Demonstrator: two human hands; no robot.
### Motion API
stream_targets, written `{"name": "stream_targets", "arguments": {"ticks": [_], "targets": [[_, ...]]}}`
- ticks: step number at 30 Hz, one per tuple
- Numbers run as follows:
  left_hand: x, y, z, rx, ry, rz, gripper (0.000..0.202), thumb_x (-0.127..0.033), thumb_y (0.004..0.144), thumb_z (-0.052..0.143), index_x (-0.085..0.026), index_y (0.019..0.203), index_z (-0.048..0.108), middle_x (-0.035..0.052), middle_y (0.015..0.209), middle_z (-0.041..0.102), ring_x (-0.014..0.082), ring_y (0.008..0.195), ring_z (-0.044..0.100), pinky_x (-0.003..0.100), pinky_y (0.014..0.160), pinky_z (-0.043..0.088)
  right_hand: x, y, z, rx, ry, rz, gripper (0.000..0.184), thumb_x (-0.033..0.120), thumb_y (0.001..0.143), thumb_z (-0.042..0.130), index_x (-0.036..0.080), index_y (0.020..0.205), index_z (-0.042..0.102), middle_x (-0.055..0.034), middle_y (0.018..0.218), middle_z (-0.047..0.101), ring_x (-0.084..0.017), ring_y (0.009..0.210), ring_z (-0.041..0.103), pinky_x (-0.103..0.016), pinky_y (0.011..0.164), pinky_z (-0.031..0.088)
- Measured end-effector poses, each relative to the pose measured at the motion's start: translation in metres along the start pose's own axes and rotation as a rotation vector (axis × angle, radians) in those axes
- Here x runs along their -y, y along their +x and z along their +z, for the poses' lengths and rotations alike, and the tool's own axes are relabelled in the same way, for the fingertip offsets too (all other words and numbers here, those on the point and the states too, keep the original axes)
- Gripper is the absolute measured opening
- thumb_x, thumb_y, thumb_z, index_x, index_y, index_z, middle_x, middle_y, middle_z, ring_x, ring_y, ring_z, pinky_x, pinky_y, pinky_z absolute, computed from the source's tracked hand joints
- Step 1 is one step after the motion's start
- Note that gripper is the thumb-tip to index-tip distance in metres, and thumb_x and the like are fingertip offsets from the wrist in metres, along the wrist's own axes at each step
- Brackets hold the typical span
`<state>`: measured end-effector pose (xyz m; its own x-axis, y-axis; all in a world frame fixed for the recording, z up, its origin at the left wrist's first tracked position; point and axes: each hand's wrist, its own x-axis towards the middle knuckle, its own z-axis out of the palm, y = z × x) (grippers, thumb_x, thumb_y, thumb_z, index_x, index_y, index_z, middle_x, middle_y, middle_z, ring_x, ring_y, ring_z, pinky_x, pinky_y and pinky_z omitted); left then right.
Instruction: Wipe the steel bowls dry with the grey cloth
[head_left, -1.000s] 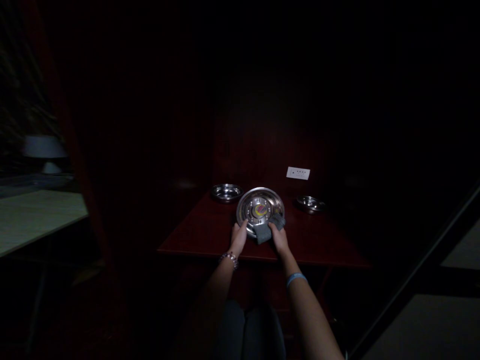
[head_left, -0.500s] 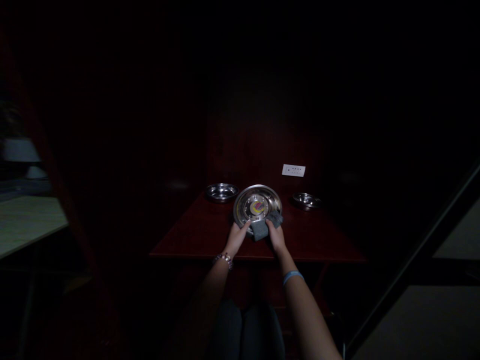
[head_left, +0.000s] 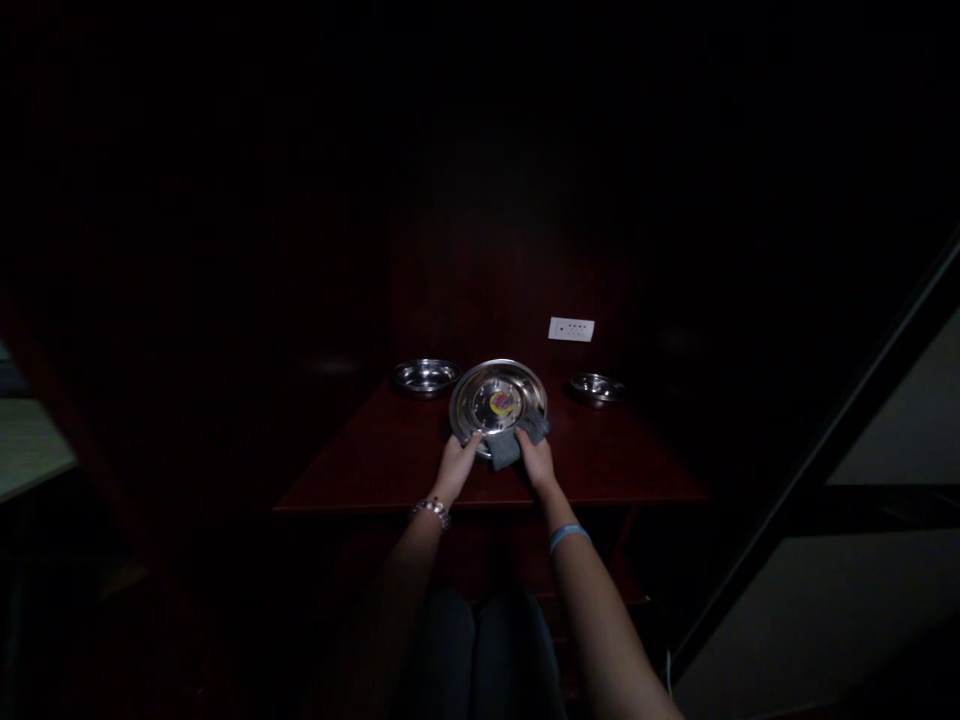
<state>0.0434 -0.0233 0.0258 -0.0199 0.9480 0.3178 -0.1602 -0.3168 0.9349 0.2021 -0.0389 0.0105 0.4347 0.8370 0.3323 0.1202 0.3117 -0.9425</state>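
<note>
A round steel plate (head_left: 480, 385) with a yellow and red sticker at its middle is tilted up toward me on the dark red table (head_left: 390, 460). My left hand (head_left: 455, 465) grips its near left rim, thumb on the inside. My right hand (head_left: 535, 462) is closed on a grey cloth (head_left: 510, 443) and presses it against the plate's lower right rim. A bead bracelet sits on my left wrist and a blue band on my right.
Two small steel bowls stand at the back of the table, one on the left (head_left: 426, 376) and one on the right (head_left: 596, 388). A white socket plate (head_left: 571, 329) is on the dark wall behind. My knees show below the table edge.
The view has swung, so plate and hands sit further left and higher in the picture. The pale table at the left has slid almost out of view. Both hands keep their hold.
</note>
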Motion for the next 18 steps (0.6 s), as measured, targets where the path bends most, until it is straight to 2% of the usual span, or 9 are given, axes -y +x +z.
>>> {"name": "stream_targets", "arguments": {"ticks": [11,18], "targets": [[-0.0039,-0.0041,-0.0007,0.058,-0.016,-0.017,0.042,-0.032,0.072,0.071,-0.012,0.109,0.064,0.0123,0.114,0.069,0.0243,0.109,0.063,0.039,0.103,0.042,-0.0017,-0.0006,0.0013,0.007,0.024,0.006,0.044,0.047,0.075,0.061,0.021,0.110,0.068,-0.0054,0.115,0.070,-0.025,0.111,0.063,-0.038,0.101,0.045],[0.0004,-0.0026,-0.0009,0.046,0.022,0.015,0.031,-0.021,0.076,0.064,-0.013,0.106,0.063,0.0109,0.114,0.069,0.0238,0.114,0.060,0.036,0.104,0.041,0.0009,-0.0027,0.0019,0.003,0.038,0.007,0.045,0.045,0.074,0.062,0.022,0.112,0.067,-0.0043,0.118,0.069,-0.024,0.113,0.062,-0.038,0.104,0.043]]}}
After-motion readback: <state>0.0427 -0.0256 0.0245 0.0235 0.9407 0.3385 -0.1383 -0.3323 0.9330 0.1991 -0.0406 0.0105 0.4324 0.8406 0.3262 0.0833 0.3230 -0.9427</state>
